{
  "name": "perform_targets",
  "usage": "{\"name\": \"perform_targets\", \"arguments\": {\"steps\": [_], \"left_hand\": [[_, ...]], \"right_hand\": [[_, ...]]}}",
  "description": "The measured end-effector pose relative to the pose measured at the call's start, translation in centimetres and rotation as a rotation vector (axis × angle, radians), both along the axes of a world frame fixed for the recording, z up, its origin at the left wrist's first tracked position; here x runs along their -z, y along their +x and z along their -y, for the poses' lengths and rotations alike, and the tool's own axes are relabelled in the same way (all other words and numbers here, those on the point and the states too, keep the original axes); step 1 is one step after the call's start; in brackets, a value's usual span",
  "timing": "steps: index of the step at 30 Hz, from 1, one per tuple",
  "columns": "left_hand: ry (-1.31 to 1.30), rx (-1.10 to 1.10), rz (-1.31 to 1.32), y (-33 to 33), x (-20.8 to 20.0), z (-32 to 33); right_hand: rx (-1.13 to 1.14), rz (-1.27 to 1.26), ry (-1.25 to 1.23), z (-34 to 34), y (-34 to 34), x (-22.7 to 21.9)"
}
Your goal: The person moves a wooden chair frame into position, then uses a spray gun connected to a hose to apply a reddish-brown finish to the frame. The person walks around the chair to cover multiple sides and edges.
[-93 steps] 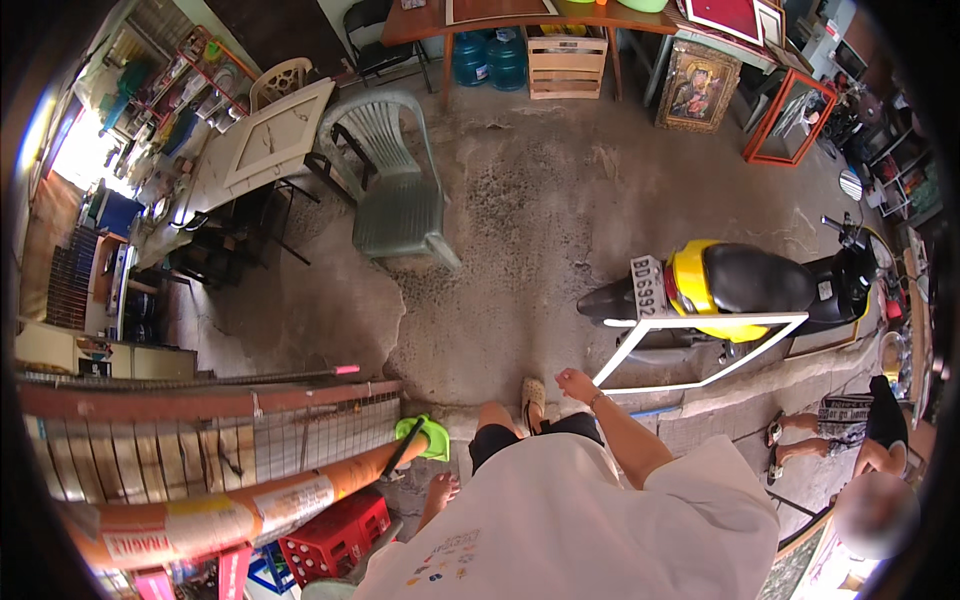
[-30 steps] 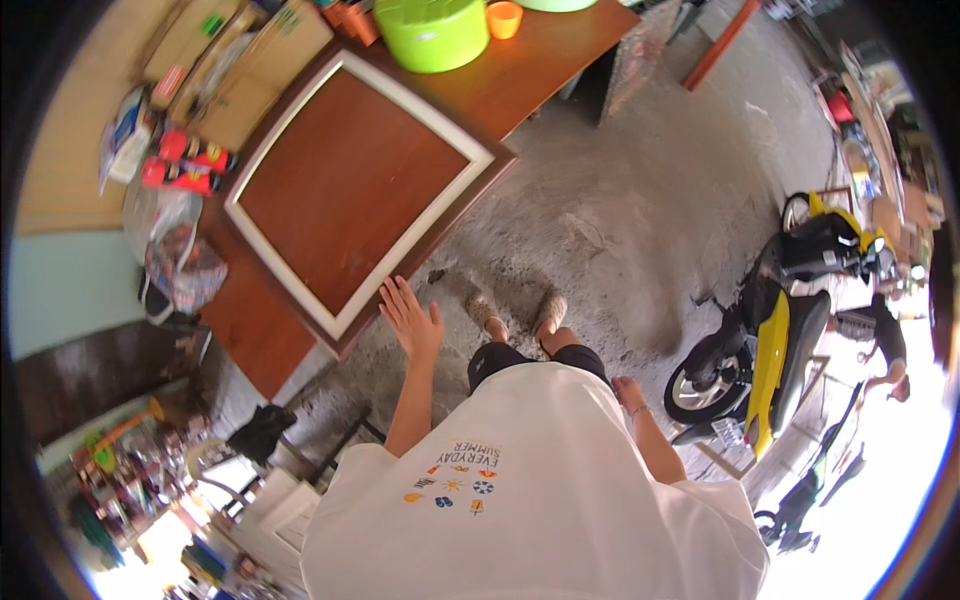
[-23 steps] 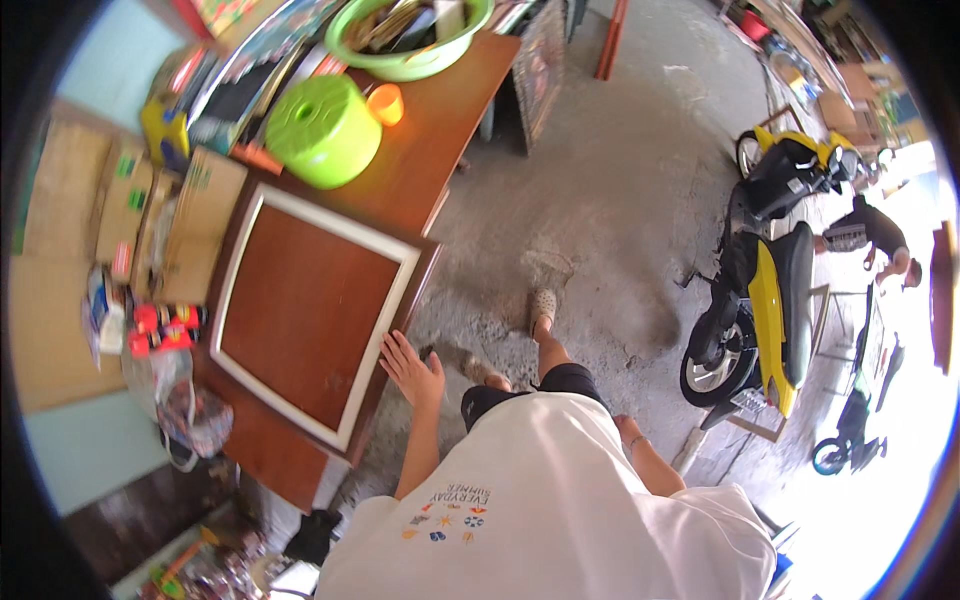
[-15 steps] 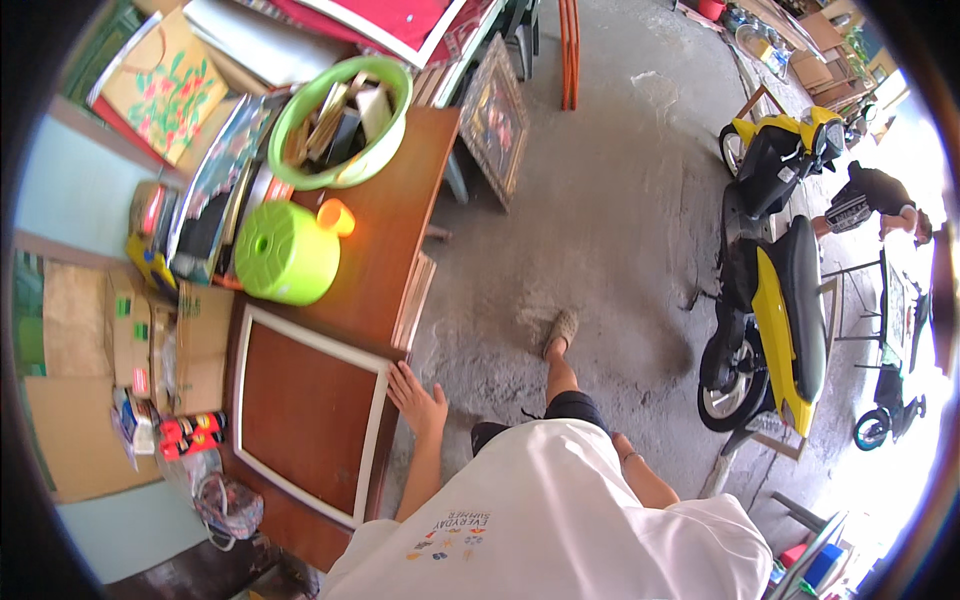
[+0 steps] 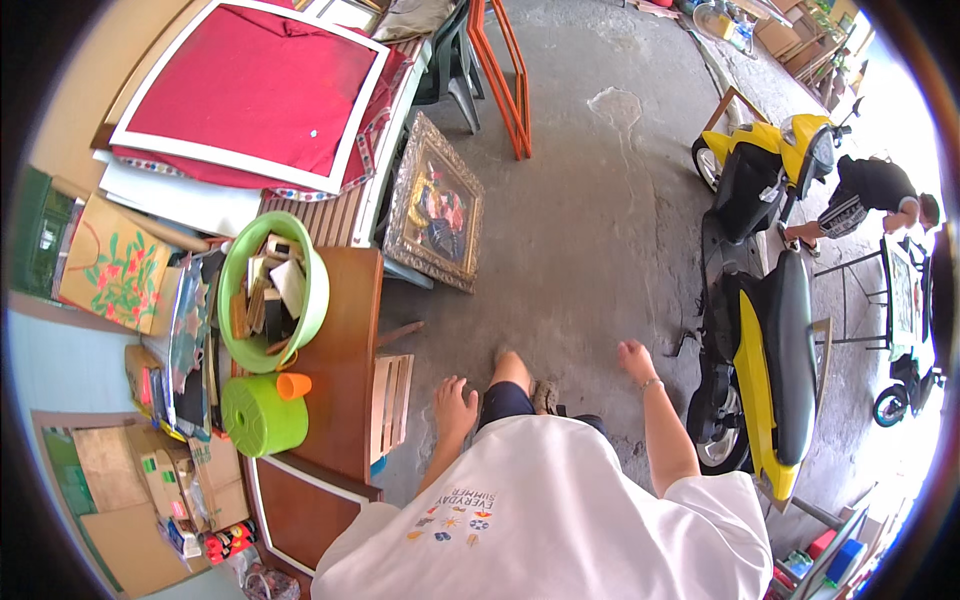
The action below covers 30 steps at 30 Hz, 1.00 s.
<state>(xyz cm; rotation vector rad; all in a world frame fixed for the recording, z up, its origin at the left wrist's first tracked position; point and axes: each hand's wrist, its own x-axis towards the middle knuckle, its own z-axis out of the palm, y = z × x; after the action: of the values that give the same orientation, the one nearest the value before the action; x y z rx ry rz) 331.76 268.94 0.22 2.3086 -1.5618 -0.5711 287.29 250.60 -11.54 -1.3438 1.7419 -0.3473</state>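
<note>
My left hand point(image 5: 456, 405) hangs open at my side, fingers spread, holding nothing, close to a small wooden crate point(image 5: 390, 402) beside the brown wooden table point(image 5: 345, 380). My right hand point(image 5: 636, 359) swings free over the concrete floor with loose fingers and nothing in it, near a yellow scooter point(image 5: 765, 360). On the table stand a lime-green jug with an orange spout point(image 5: 262, 412) and a green basin filled with small frames point(image 5: 268, 290). A white-framed brown board point(image 5: 305, 505) lies at the table's near end.
A gilt-framed picture point(image 5: 437, 203) leans against a bench. A large red board with a white border point(image 5: 250, 92) lies at the far left. An orange frame point(image 5: 505, 70) stands further off. A person point(image 5: 875, 195) bends beside a second yellow scooter point(image 5: 765, 165).
I have walked along the table past the framed brown board. My left hand has come off its edge and now hangs free. The jug and basin are now beside me.
</note>
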Motion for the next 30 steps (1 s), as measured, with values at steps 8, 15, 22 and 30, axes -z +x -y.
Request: {"name": "perform_targets", "arguments": {"steps": [8, 15, 22, 30], "left_hand": [[-0.075, -0.030, -0.065, 5.3, 2.7, 20.7], [-0.329, 0.073, -0.135, 12.7, -1.3, 56.3], [-0.658, 0.164, 0.203, 17.8, -12.7, 91.2], [-0.208, -0.148, 0.500, 19.1, -9.9, 112.3]], "right_hand": [[-0.077, -0.029, 0.024, 14.3, 5.5, -1.8], [0.309, 0.237, 0.798, 18.6, 3.0, -1.8], [0.442, 0.269, 0.517, 31.8, 4.5, -2.6], [-0.015, 0.106, 0.079, 49.5, 0.9, 7.9]]}}
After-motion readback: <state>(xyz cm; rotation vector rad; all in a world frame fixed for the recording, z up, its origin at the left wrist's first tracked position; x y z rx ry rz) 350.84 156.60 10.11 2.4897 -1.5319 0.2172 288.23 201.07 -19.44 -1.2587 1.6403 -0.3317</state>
